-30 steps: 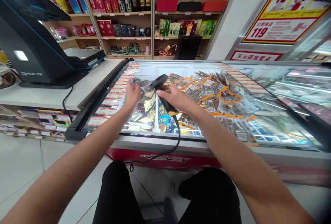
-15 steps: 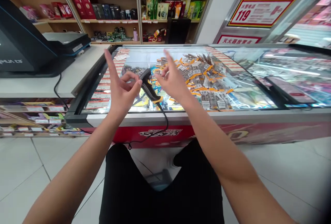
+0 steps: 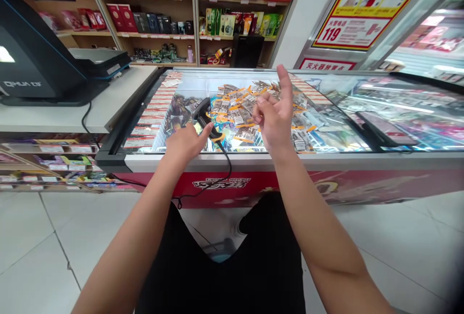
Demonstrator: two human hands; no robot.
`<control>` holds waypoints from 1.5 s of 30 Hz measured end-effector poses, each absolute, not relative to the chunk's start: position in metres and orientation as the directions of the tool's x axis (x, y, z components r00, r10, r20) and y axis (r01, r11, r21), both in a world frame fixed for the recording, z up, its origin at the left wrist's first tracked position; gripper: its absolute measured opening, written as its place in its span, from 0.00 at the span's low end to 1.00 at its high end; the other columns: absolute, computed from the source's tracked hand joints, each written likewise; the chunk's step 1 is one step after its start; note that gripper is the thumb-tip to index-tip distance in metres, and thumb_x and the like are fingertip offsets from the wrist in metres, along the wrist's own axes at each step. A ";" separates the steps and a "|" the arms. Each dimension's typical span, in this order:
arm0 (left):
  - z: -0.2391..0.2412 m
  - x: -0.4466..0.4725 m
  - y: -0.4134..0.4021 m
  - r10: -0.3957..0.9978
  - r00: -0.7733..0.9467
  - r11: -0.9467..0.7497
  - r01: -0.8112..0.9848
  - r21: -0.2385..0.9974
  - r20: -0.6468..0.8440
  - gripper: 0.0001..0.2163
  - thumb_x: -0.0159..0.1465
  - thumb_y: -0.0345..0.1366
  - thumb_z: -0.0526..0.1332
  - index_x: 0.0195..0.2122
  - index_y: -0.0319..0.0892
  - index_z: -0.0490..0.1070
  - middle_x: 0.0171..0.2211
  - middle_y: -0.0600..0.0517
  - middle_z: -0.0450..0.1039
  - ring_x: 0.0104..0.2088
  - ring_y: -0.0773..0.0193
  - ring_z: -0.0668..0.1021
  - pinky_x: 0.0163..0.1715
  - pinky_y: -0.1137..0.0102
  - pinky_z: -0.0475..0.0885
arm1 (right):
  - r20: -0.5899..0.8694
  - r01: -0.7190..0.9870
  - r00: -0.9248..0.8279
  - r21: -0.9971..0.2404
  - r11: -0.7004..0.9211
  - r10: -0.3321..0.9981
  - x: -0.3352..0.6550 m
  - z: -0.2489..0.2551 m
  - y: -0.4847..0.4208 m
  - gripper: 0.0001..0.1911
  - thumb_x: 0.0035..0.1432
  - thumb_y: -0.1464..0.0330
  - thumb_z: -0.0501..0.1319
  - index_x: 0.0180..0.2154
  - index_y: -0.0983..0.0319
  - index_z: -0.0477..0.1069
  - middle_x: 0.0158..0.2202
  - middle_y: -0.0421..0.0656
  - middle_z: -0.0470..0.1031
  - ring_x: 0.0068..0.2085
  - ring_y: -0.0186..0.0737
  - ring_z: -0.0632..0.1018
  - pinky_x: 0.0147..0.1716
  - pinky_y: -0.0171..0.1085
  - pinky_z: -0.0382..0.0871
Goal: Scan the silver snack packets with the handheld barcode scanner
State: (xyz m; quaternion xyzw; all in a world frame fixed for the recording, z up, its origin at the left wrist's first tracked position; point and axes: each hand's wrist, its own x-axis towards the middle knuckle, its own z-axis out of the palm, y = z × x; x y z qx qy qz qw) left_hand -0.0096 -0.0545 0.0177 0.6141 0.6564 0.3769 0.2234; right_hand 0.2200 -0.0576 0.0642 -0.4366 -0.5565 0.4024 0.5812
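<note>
Head view: black handheld scanner (image 3: 203,112) lies on the glass top of a chest freezer (image 3: 253,163), left of centre, near the front edge. Long axis diagonal: head end far and left, handle end near and right, yellow-orange trim at the butt. Smooth plastic, bulky head, slimmer handle. Thin black cable (image 3: 229,164) leaves the butt, curves down over the freezer front, small knot low on the left.

Left hand (image 3: 184,142) just near and left of the scanner, back up, thumb angled at the handle; fingers hidden, can't tell if it grips or touches. Right hand (image 3: 276,118) raised above the glass, well right of the scanner, nothing in it: index extended, others curled.

Under the glass: crinkly clear packets (image 3: 237,111) with orange edges, jumbled. Flat red-and-white price labels (image 3: 155,111) in a column on the left. Far left: angular black machine (image 3: 39,72) on a smooth pale counter (image 3: 126,86).
</note>
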 end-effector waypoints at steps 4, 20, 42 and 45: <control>0.011 0.010 -0.020 0.971 -0.193 0.066 0.788 0.612 0.144 0.30 0.52 0.69 0.71 0.31 0.43 0.71 0.40 0.31 0.79 0.58 0.22 0.74 0.53 0.42 0.68 | 0.441 0.223 0.288 -0.894 0.389 0.850 0.231 0.043 -0.049 0.33 0.67 0.53 0.57 0.71 0.46 0.59 0.40 0.44 0.76 0.34 0.44 0.76 0.31 0.41 0.70; 0.024 -0.071 -0.007 0.988 0.087 -0.085 -0.407 0.909 0.131 0.20 0.68 0.56 0.60 0.42 0.42 0.72 0.30 0.53 0.73 0.18 0.70 0.68 0.19 0.70 0.66 | 0.088 0.967 0.076 -0.248 -0.052 0.993 0.216 0.036 0.004 0.31 0.68 0.50 0.63 0.56 0.71 0.77 0.61 0.72 0.72 0.59 0.75 0.76 0.52 0.59 0.70; 0.011 -0.109 0.047 0.922 0.287 -0.225 -0.152 0.963 0.261 0.31 0.46 0.58 0.81 0.38 0.38 0.76 0.29 0.47 0.80 0.24 0.59 0.81 0.25 0.67 0.79 | 0.237 0.698 -0.232 -0.635 0.331 0.943 0.139 0.039 0.117 0.24 0.65 0.52 0.67 0.52 0.63 0.71 0.48 0.53 0.79 0.43 0.49 0.79 0.40 0.41 0.69; 0.008 -0.107 0.046 0.890 0.377 -0.230 -0.115 0.966 0.257 0.29 0.49 0.57 0.79 0.38 0.38 0.77 0.32 0.44 0.81 0.27 0.57 0.83 0.28 0.65 0.80 | 0.205 0.712 -0.264 -0.618 0.333 0.943 0.145 0.036 0.111 0.28 0.64 0.49 0.67 0.53 0.63 0.71 0.50 0.54 0.79 0.44 0.51 0.79 0.40 0.41 0.69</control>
